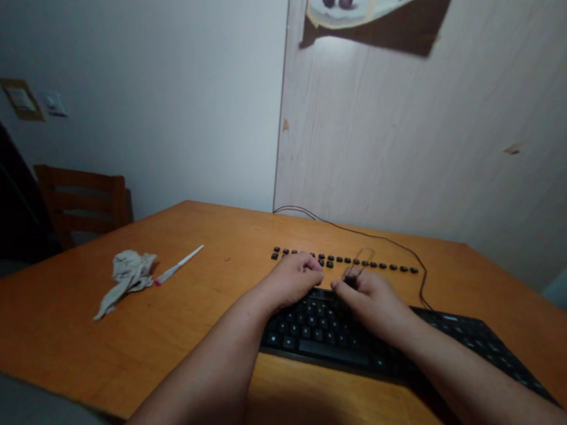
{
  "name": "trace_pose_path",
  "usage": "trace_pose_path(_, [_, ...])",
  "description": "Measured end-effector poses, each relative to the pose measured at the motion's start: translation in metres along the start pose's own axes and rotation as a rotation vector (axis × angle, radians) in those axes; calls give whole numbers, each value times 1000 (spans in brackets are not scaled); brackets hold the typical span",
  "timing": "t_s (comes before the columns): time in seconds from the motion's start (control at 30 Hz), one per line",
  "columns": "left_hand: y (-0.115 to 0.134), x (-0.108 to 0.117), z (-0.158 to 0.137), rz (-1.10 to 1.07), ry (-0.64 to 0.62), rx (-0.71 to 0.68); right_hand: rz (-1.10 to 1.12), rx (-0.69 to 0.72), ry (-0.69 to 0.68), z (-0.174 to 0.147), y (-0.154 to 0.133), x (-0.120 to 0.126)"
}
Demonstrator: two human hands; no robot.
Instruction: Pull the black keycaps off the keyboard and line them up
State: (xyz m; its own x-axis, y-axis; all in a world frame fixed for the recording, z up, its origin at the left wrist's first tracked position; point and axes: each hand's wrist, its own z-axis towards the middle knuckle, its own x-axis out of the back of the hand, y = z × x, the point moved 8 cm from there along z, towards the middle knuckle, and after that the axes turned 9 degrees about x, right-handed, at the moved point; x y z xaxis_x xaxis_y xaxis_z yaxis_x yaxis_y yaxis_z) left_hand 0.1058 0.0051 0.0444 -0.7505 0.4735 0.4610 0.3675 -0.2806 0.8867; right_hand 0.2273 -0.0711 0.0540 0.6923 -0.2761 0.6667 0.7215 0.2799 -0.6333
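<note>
A black keyboard (320, 339) lies at a slant on the wooden table in front of me. My left hand (297, 278) rests over its upper left edge, fingers curled together; whatever they may hold is hidden. Just to the right, my right hand (368, 291) is closed over the keyboard's top edge, gripping a thin wire keycap puller (365, 253) whose loops point away from me. A small black piece (351, 281) shows at its fingertips. Beyond both hands, several loose black keycaps (382, 266) lie in a long row, partly doubled at the left.
On the left of the table (236, 237) are a crumpled grey cloth (131, 274) and a white brush (181, 264) with a pink end. The keyboard's cable (386, 237) curves behind the keycaps towards the wall. A wooden chair (84, 201) stands at the far left.
</note>
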Motion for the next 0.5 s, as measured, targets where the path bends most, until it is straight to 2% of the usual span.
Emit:
trace_pose_path(0.23, [2,-1,-4,51,-6,-7,-17,-5,78,0,6,2])
trace_pose_path(0.43, [1,-2,-5,15,-10,7,205,-126,252,3,12,29])
trace_pose_path(0.5, [2,-4,-5,-19,-27,3,251,-136,267,3,10,33])
